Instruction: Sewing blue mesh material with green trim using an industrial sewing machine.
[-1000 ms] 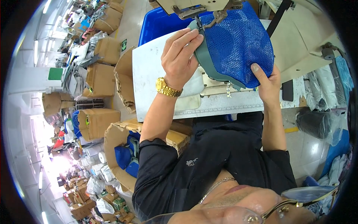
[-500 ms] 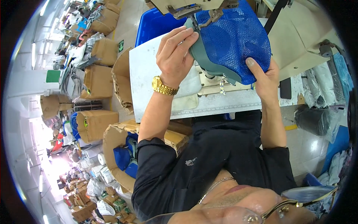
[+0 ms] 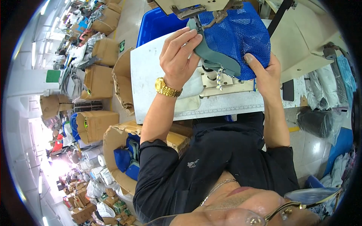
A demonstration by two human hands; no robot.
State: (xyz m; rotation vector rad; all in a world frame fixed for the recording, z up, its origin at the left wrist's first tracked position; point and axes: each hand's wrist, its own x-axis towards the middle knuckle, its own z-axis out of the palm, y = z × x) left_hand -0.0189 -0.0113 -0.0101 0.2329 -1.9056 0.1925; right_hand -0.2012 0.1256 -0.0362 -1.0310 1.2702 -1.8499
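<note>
A blue mesh bag (image 3: pixel 237 39) with a grey-green fabric band (image 3: pixel 221 64) is under the head of a sewing machine (image 3: pixel 190 6). The band's upper end lies at the presser foot (image 3: pixel 198 25). My left hand (image 3: pixel 178 56) grips the band's left edge close beside the foot, fingertips on top and the thumb mostly hidden. On the other side my right hand (image 3: pixel 266 73) pinches the mesh at its lower right, thumb on top, fingers behind. A short patterned cord (image 3: pixel 219 78) dangles from the band above the machine's base.
The white worktable (image 3: pixel 154 83) surrounds the machine base. A blue bin (image 3: pixel 160 24) stands behind it. To the left are an open carton (image 3: pixel 124 84) and another carton (image 3: pixel 110 150) holding blue and grey pieces. A dark phone-like slab (image 3: pixel 288 90) lies at the right.
The bag has turned slightly under the machine, showing more of the band's lower part. The cord has swung left and up. My right hand has shifted slightly left; my left hand slightly right.
</note>
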